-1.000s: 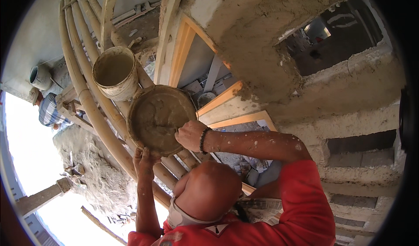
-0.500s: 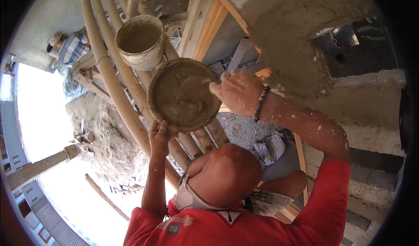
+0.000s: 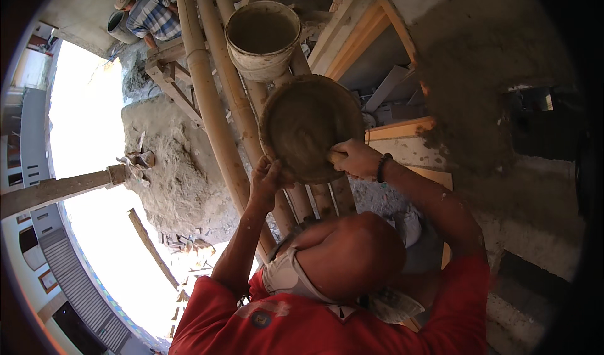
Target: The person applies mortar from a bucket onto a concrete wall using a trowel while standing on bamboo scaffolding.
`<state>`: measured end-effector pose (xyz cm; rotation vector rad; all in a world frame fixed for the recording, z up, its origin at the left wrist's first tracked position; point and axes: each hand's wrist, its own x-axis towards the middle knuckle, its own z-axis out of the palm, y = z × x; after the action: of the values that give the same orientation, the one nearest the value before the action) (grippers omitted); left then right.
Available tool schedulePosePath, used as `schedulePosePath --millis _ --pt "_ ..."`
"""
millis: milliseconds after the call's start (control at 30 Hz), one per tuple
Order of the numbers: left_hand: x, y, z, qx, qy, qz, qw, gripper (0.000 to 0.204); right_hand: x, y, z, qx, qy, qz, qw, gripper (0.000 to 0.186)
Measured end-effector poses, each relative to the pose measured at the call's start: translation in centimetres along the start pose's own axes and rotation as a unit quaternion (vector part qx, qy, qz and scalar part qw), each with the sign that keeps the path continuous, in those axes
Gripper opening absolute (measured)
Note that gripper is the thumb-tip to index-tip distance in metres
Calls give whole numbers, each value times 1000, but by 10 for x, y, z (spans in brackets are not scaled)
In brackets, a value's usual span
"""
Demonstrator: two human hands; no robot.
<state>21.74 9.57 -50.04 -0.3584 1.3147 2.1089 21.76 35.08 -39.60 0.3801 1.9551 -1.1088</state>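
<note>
My left hand (image 3: 267, 175) is closed on the lower-left rim of a round pan (image 3: 294, 125) of grey-brown wet mortar, resting over bamboo poles (image 3: 198, 62). My right hand (image 3: 358, 160) is closed on a short wooden handle (image 3: 338, 156) at the pan's lower-right part; the tool's end is hidden. Just beyond the pan, a mortar-stained bucket (image 3: 258, 62) with grey contents stands on the poles. Both my arms come up from red sleeves at the lower edge.
A co-worker in a striped shirt (image 3: 157, 15) bends at upper left beside another bucket (image 3: 119, 26). A wooden trestle (image 3: 173, 81), a concrete beam (image 3: 63, 191) and a rubble heap (image 3: 170, 166) lie left. Orange timber frames (image 3: 399, 125) and plastered walls (image 3: 478, 59) are right.
The view has shifted, so the pan, poles and bucket appear farther right. My right hand rose to the pan's right rim, then came down to its lower-right part. My left hand still grips the rim.
</note>
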Motion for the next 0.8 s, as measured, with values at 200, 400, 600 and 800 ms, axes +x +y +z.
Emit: schedulePosePath --millis 200,400,600,800 --pt "-4 8 7 -3 0 2 1000 12 -15 11 12 118 41 -17 992 43" --pt "-4 9 -1 6 -19 4 1000 13 -34 39 -5 -105 223 -242 938 50" --pt "-3 12 4 30 -14 9 999 17 -52 21 0 -334 303 -185 874 45" --pt "-5 10 8 33 7 34 999 19 -38 -15 11 -466 256 -143 835 37"
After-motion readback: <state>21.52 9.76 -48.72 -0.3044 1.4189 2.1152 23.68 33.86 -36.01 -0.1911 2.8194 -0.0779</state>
